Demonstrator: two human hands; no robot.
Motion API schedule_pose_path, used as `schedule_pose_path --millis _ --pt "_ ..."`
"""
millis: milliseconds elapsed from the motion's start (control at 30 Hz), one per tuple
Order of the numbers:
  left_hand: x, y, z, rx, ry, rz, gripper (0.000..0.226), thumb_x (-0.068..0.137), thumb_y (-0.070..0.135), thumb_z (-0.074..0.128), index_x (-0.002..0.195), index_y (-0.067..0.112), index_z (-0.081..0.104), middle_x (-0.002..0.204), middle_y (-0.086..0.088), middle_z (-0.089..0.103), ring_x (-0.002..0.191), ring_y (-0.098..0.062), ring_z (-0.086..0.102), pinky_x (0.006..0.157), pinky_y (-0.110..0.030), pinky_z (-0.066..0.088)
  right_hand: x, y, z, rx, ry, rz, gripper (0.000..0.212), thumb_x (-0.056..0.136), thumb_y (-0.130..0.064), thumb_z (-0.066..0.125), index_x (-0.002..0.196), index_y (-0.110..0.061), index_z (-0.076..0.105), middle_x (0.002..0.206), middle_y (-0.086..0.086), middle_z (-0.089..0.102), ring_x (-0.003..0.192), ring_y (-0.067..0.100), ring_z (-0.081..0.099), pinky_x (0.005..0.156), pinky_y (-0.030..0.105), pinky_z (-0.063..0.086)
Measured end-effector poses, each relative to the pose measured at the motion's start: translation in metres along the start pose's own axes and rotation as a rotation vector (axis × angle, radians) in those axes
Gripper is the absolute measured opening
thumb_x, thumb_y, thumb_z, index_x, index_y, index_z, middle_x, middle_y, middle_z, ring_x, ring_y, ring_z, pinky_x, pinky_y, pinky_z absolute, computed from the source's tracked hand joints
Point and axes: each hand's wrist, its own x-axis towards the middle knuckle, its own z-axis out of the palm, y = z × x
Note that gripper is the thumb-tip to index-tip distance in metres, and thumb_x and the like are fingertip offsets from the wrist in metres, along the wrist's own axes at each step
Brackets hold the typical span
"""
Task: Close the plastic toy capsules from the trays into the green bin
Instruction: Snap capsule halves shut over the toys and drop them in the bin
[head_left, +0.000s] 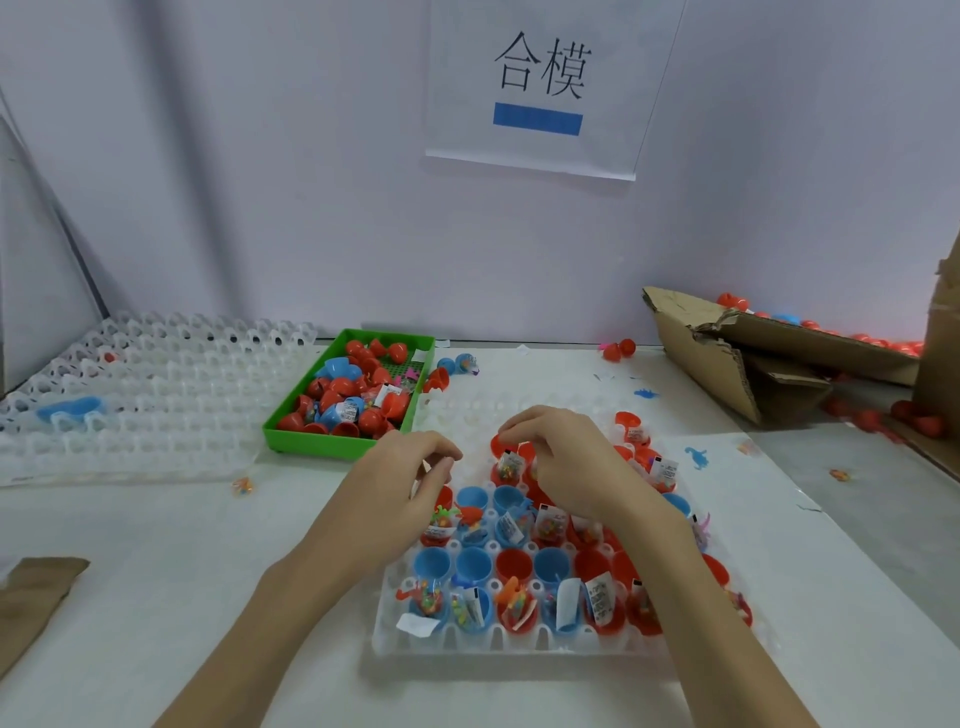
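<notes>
Both hands work over the white plastic grid tray (519, 644) that sits near the front edge of the white bench (182, 545), right of its middle. The left hand (400, 478) hovers at the tray's far left corner with fingers loosely curled and thumb near the fingertips; whether it pinches anything I cannot tell, since nothing shows between them. The right hand (561, 457) reaches over the tray's far rows with fingers bent downward at a red plastic capsule half (501, 446), and it looks to be touching or pinching its rim, though the contact is partly hidden. The tray's far rows look emptied, while the near rows hold open red and blue capsule halves (472, 564), many stuffed with small toys and folded paper slips (597, 597), so plenty of closing is left here. The green rectangular plastic bin (343, 447) stands just beyond the tray's left corner, toward the back of the bench, already well filled with red and blue capsules (343, 387), so I judge the task to be well under way but not near its end. A stack of empty white grid trays (145, 374) lies along the bench's left edge, apparently finished ones. Torn brown cardboard boxes (753, 353) with loose red capsules sit at the far right corner.
</notes>
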Motion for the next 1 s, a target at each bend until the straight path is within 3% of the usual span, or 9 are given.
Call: schedule_pose_path --millis 300,467,700,833,933,1000 --pt "0.000 0.006 -0.002 0.001 0.021 0.021 0.017 0.105 0.026 0.056 0.119 0.025 0.067 0.106 0.017 0.061 0.101 0.001 0.055 0.081 -0.011 0.043 0.001 0.012 -0.006 0.113 0.086 0.012 0.045 0.102 0.006 0.042 0.123 -0.020 0.074 0.137 -0.009 0.061 0.111 0.001 0.049 0.085 0.000 0.035" --pt "-0.001 0.013 -0.004 -0.045 0.060 0.032 0.019 0.102 0.026 0.064 0.120 0.027 0.067 0.112 0.016 0.060 0.105 0.001 0.055 0.087 -0.012 0.043 -0.002 0.007 -0.012 0.204 0.147 0.000 0.045 0.101 0.008 0.043 0.125 -0.016 0.073 0.135 -0.004 0.064 0.109 0.005 0.058 0.094 0.016 0.052" --pt "-0.002 0.021 -0.002 -0.201 0.087 0.089 0.053 0.087 0.026 0.083 0.131 0.037 0.056 0.125 0.017 0.060 0.111 0.001 0.060 0.091 -0.013 0.052 -0.008 -0.007 -0.013 0.343 0.142 -0.049 0.043 0.103 0.007 0.042 0.123 -0.013 0.074 0.129 -0.007 0.066 0.106 0.001 0.064 0.080 0.006 0.052" --pt "-0.001 0.022 -0.004 -0.267 0.181 0.078 0.039 0.088 0.018 0.083 0.122 0.026 0.065 0.113 0.014 0.068 0.102 -0.002 0.068 0.088 -0.016 0.056 -0.010 -0.011 -0.012 0.432 0.123 -0.060 0.043 0.103 0.008 0.041 0.121 -0.013 0.075 0.118 -0.011 0.067 0.097 -0.004 0.067 0.073 0.007 0.052" --pt "-0.001 0.026 -0.006 -0.360 0.237 0.048 0.029 0.090 0.016 0.080 0.116 0.022 0.069 0.101 0.014 0.073 0.096 -0.006 0.072 0.084 -0.018 0.058 -0.012 -0.012 -0.012 0.479 0.146 -0.043 0.042 0.104 0.002 0.043 0.118 -0.023 0.074 0.106 -0.019 0.068 0.091 -0.012 0.067 0.067 0.007 0.052" --pt "-0.001 0.028 -0.007 -0.429 0.247 0.030 0.025 0.090 0.015 0.080 0.112 0.023 0.070 0.099 0.016 0.073 0.097 -0.008 0.072 0.083 -0.018 0.058 -0.013 -0.012 -0.011 0.531 0.185 -0.038 0.037 0.106 -0.004 0.047 0.122 -0.027 0.071 0.110 -0.018 0.070 0.094 -0.010 0.067 0.069 0.008 0.053"
